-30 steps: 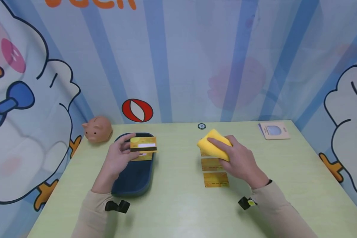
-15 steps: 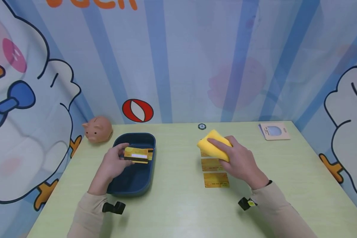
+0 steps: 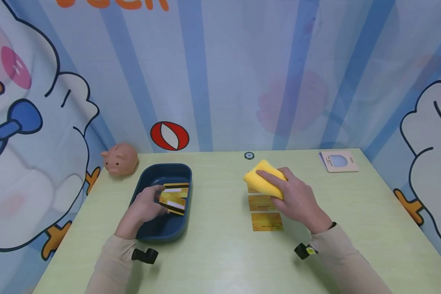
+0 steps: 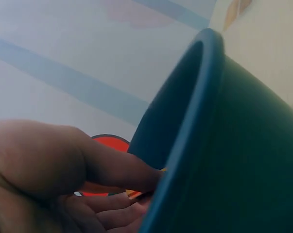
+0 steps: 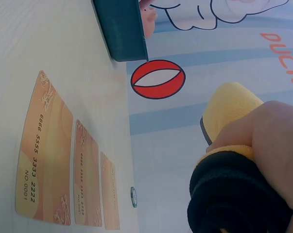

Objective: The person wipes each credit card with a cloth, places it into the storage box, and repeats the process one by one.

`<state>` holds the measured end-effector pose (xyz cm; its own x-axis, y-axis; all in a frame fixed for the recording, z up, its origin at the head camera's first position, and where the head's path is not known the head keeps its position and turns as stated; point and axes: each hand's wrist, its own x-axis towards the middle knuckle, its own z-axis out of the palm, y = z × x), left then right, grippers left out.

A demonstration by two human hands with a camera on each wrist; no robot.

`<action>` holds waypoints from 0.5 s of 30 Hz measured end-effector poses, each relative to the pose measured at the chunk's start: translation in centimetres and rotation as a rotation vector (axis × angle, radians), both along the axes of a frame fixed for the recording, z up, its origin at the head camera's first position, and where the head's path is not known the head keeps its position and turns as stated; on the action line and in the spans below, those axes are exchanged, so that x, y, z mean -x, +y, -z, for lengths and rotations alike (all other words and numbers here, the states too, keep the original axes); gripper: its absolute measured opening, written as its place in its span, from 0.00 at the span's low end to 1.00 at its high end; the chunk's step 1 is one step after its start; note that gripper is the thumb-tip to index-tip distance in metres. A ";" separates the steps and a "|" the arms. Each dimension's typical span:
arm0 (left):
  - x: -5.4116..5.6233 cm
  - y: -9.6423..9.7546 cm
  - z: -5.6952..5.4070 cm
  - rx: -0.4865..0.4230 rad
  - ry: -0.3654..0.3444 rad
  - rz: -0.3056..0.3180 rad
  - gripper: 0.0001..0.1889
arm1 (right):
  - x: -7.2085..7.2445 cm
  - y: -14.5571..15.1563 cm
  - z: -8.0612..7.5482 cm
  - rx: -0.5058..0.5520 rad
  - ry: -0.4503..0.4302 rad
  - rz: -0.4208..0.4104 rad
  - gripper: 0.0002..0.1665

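Observation:
My left hand [image 3: 147, 206] reaches into a dark blue tray [image 3: 161, 233] and pinches the left end of a gold bank card [image 3: 173, 202], tilted with its magnetic stripe side up. Another gold card [image 3: 178, 189] lies behind it in the tray. In the left wrist view the thumb [image 4: 122, 170] and fingers close around a sliver of card, mostly hidden by the tray wall. On the right, my right hand [image 3: 297, 200] grips a bunched yellow cloth [image 3: 263, 177] with a black side, raised over a column of gold cards [image 3: 267, 222] on the table.
A pink piggy bank [image 3: 120, 160] stands left of the tray at the back. A round chip [image 3: 249, 155] lies at the table's far edge, and a pale booklet [image 3: 339, 161] rests at the back right. A printed curtain [image 3: 235, 81] rises behind the table [image 3: 220, 253].
My left hand has lowered the card into the tray, first leftward and then back right, and the card has turned askew. The right hand and yellow cloth have stayed still.

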<state>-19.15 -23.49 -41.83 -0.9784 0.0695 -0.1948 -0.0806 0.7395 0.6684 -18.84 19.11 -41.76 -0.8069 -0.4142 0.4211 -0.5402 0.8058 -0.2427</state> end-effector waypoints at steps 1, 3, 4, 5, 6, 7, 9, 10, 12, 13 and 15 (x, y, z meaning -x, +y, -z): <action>0.0 0.1 0.0 0.002 -0.002 0.001 0.41 | 0.0 0.0 0.0 0.000 0.001 -0.001 0.43; -0.1 0.2 0.1 -0.013 -0.015 0.003 0.41 | 0.0 -0.1 -0.1 -0.001 0.002 -0.002 0.43; -0.2 0.3 0.0 -0.018 -0.020 0.002 0.41 | 0.0 -0.1 -0.1 -0.001 0.002 -0.002 0.43; -0.3 0.4 0.0 -0.025 -0.027 -0.003 0.40 | 0.0 -0.1 -0.1 -0.001 0.002 -0.002 0.43; -0.3 0.4 0.0 -0.030 -0.035 -0.006 0.40 | 0.0 -0.1 -0.2 0.000 0.002 -0.001 0.43; -0.4 0.5 0.0 -0.029 -0.043 -0.011 0.39 | -0.1 -0.1 -0.2 0.000 0.002 0.000 0.43; -0.4 0.6 -0.1 -0.002 -0.052 -0.018 0.39 | -0.1 -0.1 -0.2 -0.002 0.000 0.002 0.43; -0.5 0.6 -0.2 0.028 -0.050 -0.017 0.39 | -0.1 -0.1 -0.2 -0.002 -0.001 0.002 0.43; -0.5 0.7 -0.2 0.090 -0.050 -0.014 0.39 | -0.1 -0.2 -0.3 -0.004 -0.002 0.002 0.43; -0.5 0.7 -0.3 0.118 -0.050 -0.014 0.39 | -0.1 -0.2 -0.3 -0.006 -0.003 0.002 0.43; -0.5 0.7 -0.3 0.162 -0.051 -0.010 0.40 | -0.1 -0.2 -0.3 -0.008 -0.004 0.002 0.43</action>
<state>-18.62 -22.75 -41.53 -0.9675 0.0232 -0.2518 -0.1194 0.8359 0.5357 -18.74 18.91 -41.44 -0.8096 -0.4156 0.4145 -0.5375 0.8088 -0.2388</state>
